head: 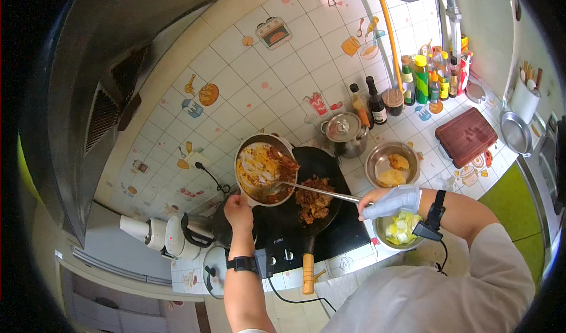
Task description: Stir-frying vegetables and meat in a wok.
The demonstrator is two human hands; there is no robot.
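My left hand grips the handle side of a white pot, lifted or tilted at the wok's left. The pot holds yellow and white food with browned pieces at its right side. My right hand, partly wrapped in a pale covering, is closed on the long metal handle of a spatula or ladle, whose head is inside the pot. Browned food lies in a black wok with a wooden handle, on the black stove.
A steel bowl with yellowish pieces and a bowl of cut vegetables stand right of the stove. Behind are a lidded steel pot and several bottles. A cutting board lies farther right; a glass lid and kettle are left.
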